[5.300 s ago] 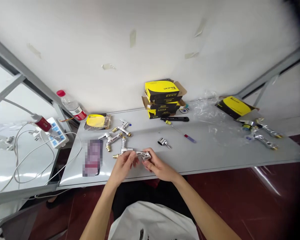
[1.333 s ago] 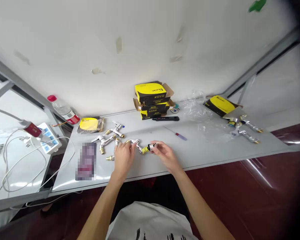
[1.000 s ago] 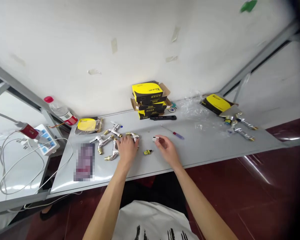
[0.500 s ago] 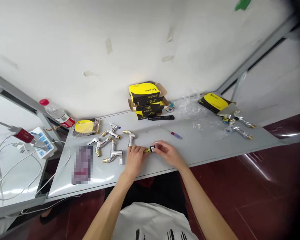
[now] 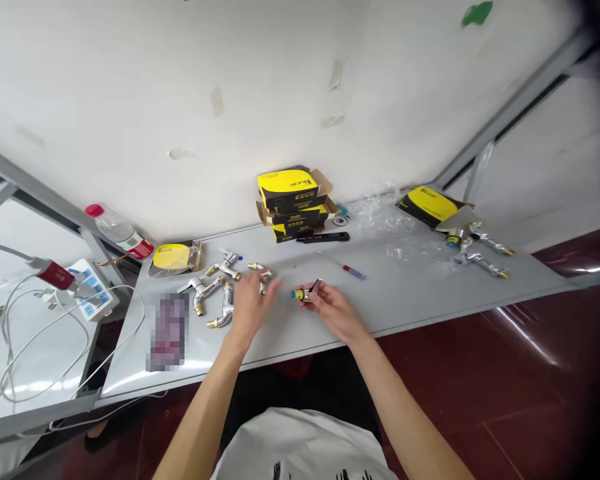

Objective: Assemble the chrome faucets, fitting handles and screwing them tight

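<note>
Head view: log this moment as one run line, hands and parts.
left hand: open, appears empty, above chrome faucet | right hand: pinching brass fitting | nearby: screwdriver, yellow boxes

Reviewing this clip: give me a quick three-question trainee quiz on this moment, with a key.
1. True or false: the right hand holds a small brass fitting with a yellow end.
2. Multiple choice: the left hand, over the chrome faucets, is: A) closed in a fist, B) open, C) out of view.
3. Fill in the blank: the stack of yellow-and-black boxes holds ___ boxes.

Key: 1 true; 2 B; 3 three.
</note>
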`<state>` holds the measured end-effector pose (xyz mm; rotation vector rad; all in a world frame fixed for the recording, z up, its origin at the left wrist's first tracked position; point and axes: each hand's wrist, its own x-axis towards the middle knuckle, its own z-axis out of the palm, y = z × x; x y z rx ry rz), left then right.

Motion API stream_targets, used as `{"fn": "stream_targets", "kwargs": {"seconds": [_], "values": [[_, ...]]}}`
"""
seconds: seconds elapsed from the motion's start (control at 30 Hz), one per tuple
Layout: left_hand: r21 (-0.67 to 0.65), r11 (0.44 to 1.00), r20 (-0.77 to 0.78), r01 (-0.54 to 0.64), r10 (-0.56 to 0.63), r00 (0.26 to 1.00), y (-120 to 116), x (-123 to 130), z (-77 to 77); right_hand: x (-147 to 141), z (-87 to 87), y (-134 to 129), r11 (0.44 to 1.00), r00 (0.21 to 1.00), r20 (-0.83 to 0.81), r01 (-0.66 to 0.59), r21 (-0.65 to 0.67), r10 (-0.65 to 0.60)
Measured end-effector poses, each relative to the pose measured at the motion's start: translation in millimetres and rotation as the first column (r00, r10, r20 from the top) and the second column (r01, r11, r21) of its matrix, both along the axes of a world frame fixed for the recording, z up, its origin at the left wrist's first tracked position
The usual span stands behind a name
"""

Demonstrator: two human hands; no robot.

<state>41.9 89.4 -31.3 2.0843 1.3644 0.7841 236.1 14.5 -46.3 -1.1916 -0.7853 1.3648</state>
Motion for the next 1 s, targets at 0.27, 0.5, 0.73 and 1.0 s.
{"fn": "stream_targets", "kwargs": {"seconds": [0.27, 0.5, 0.73, 1.0], "values": [[-0.212, 0.972, -0.197, -0.101, 0.059, 0.979, 37, 16, -9.4, 2, 3.8, 6, 0.997, 0.997, -0.01, 0.075, 0.032, -0.074], [-0.56, 0.744, 0.603, 0.364, 0.065, 0.795, -13, -2, -8.9, -5, 28.9, 8, 0.996, 0.97, 0.232, 0.055, 0.074, -0.071], [-0.494, 0.84, 0.619, 0.223, 0.161, 0.769, -52, -1, -34.1, -22, 23.7, 4, 0.988, 0.915, 0.374, -0.147, -0.038, 0.15], [-0.342, 0.933, 0.549, 0.112, 0.102, 0.83, -44, -8, -41.5, -43, 19.6, 15, 0.997, 0.819, 0.574, -0.061, 0.048, 0.022]]}}
